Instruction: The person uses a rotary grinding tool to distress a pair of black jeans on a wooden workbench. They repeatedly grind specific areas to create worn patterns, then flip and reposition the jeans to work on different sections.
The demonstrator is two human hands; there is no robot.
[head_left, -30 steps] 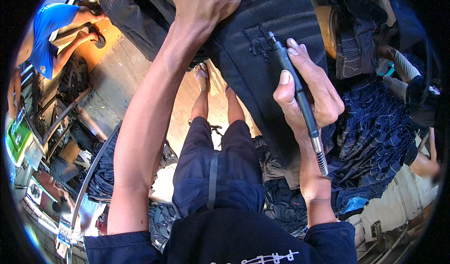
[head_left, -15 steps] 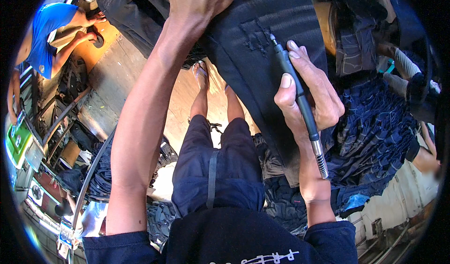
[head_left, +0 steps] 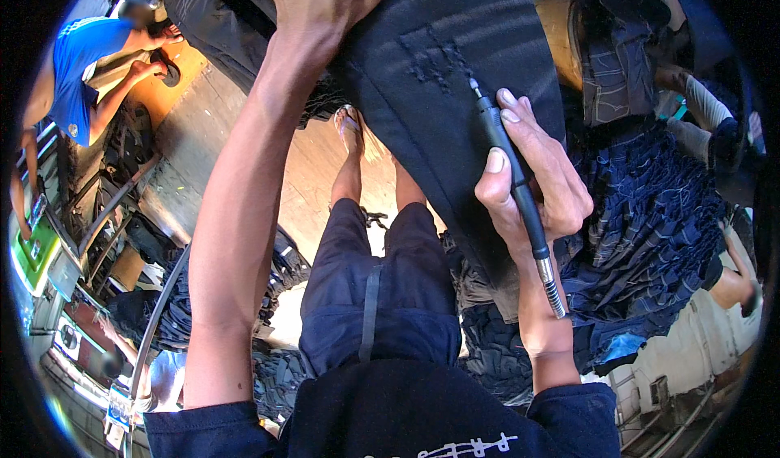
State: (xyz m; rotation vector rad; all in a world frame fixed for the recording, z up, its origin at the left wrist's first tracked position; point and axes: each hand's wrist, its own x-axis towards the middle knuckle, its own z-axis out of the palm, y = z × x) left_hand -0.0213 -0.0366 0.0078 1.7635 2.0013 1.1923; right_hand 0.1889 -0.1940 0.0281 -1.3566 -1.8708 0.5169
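Observation:
A black denim garment (head_left: 479, 173) stretches from the upper edge down across the middle right. Frayed, scuffed marks (head_left: 435, 61) show on its upper part. My right hand (head_left: 544, 173) is closed round a slim black rotary handpiece (head_left: 520, 177), held like a pen, with a ribbed metal collar at its rear end. Its small pale tip lies at the near side of the marks; whether it touches the cloth, I cannot tell. At the upper edge, my left hand (head_left: 325, 3) lies over the denim's left side, its fingers hidden or beyond the view.
Piles of dark denim (head_left: 642, 222) rise at the right, with folded trousers (head_left: 617, 84) above. More dark garments (head_left: 215, 15) lie at upper left. A person in blue (head_left: 85, 60) sits at far left near a green tray (head_left: 32, 251). Other people's limbs (head_left: 703, 104) show at right.
The handpiece tip has shifted slightly nearer me, from beside the marks to below them. My left hand and the denim have moved a little to the left.

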